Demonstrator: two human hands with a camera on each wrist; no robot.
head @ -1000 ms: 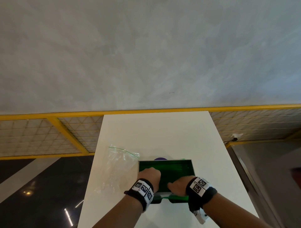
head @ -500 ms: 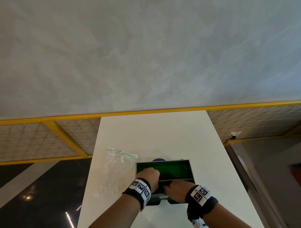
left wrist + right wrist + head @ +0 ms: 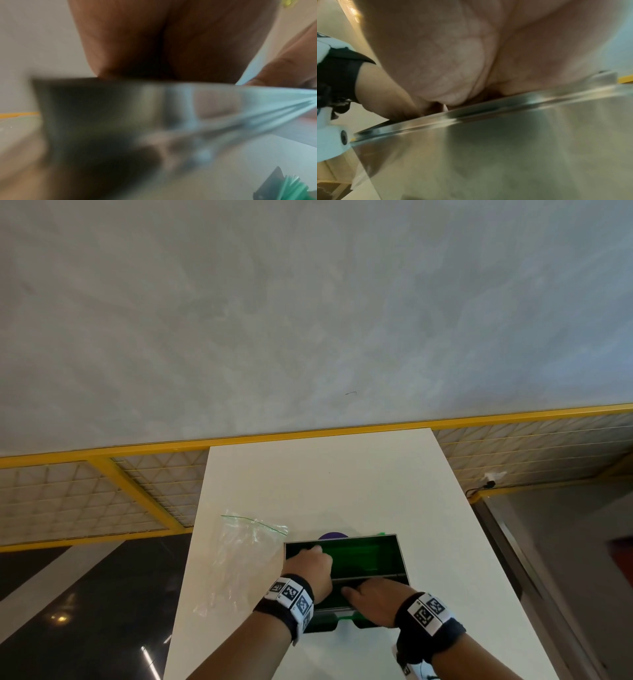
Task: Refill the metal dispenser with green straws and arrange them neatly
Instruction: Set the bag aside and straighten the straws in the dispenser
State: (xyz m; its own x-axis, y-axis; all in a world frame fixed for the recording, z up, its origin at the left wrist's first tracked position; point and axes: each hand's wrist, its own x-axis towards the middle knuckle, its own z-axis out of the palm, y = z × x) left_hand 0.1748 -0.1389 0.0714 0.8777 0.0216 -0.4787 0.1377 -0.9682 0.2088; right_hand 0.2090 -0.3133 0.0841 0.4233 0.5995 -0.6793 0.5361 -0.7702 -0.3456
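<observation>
Inside the open top of the metal dispenser [image 3: 346,570], the left hand [image 3: 310,568] is reaching down among the green straws [image 3: 356,556] with knuckles bent, though whether its fingers are pinching any straw I cannot tell, since they are dipping out of sight. The right hand [image 3: 375,599] is lying over the near rim, fingers curling onto the edge, seemingly steadying the box on the white tabletop [image 3: 322,484]. The risk from here, as I judge it: a hard push could be skidding the dispenser, or bending and crossing straws instead of laying them parallel. A clear zip bag [image 3: 239,559] is lying just beside the box on the left, looking empty. Both wrist views are showing only blurred palm and steel. A purple object [image 3: 334,536] behind the box is mostly hidden, and the tray at the front is partly covered by the wrists.
</observation>
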